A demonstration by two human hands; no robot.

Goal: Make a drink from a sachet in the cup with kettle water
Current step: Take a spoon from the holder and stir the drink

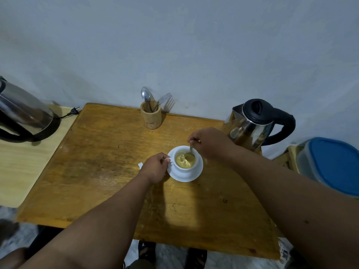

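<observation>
A left hand (155, 167) pinches the handle of a white cup (185, 162) on its saucer (194, 176), mid-tabletop (97, 162), while the right hand (210, 143) grips a spoon (190, 153) dipped in the pale yellow drink; the steel kettle (256, 125) stands just behind.

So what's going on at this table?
A person is stirring a pale yellowish drink in a white cup on a saucer. The right hand holds a spoon in the cup; the left hand holds the cup's handle. A kettle stands just behind, to the right.
</observation>
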